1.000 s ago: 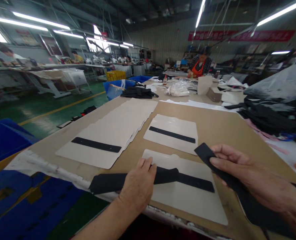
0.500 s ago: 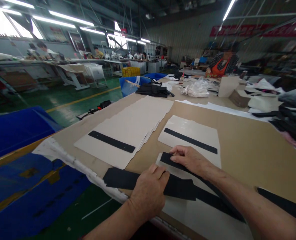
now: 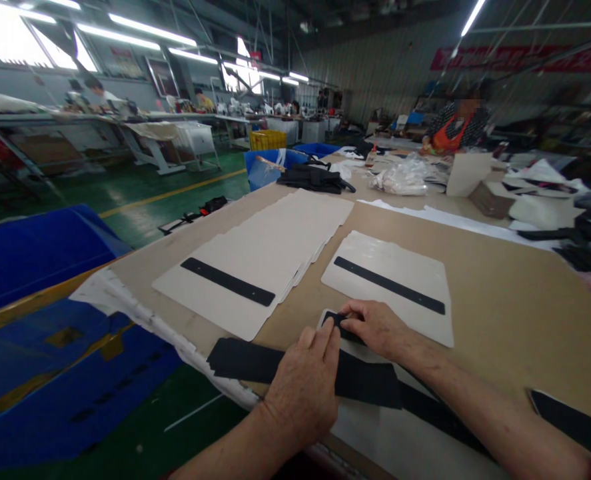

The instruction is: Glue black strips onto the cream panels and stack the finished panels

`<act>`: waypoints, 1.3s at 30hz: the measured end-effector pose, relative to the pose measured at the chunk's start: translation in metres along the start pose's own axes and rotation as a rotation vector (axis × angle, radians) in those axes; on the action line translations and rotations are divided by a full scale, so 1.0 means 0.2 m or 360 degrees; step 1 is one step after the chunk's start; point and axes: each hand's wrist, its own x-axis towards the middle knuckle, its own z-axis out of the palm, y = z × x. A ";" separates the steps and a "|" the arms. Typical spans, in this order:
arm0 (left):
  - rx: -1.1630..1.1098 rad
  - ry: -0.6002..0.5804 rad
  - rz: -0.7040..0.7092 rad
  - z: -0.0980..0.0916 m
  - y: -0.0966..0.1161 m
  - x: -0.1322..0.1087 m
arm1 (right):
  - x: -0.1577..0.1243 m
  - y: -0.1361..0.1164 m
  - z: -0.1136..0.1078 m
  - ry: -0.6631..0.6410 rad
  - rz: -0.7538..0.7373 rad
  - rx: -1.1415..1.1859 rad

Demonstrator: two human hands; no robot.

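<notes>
My left hand lies fingers-down on a wide black strip that rests across the near cream panel at the table's front edge. My right hand pinches the end of a narrower black strip and presses it onto the top left corner of that same panel. Both hands almost touch. Beyond them lies another cream panel with a black strip stuck across it, and to the left a long stack of cream panels with a black strip on the top one.
The brown-covered table has black fabric piles at the far end, clear plastic bags and boxes. A person in an orange apron sits at the far end. Blue bins stand at the left. A black strip lies at the near right.
My right hand carried the narrow black strip from the right across to the near panel's top left corner and set its end down. My left hand stayed on the wide strip.
</notes>
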 end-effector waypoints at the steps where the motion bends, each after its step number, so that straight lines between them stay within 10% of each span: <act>1: 0.0013 -0.0016 0.0006 0.00 0.00 0.00 | 0.00 -0.01 0.00 0.0004 -0.0011 -0.0036; 12: 0.0068 -0.0238 -0.0075 -0.08 0.03 0.04 | -0.01 -0.01 -0.02 0.0045 -0.0019 -0.0141; 20: 0.0099 -0.0160 -0.0033 -0.06 0.01 0.05 | -0.40 0.38 -0.37 -0.0361 0.0308 0.0430; 26: 0.0165 -0.0151 -0.0049 -0.06 0.01 0.05 | -0.66 0.53 -0.33 0.0057 0.0457 0.0479; 39: 0.0355 -0.0091 0.0050 -0.05 -0.01 0.08 | -0.72 0.47 -0.24 0.0524 0.0796 0.0072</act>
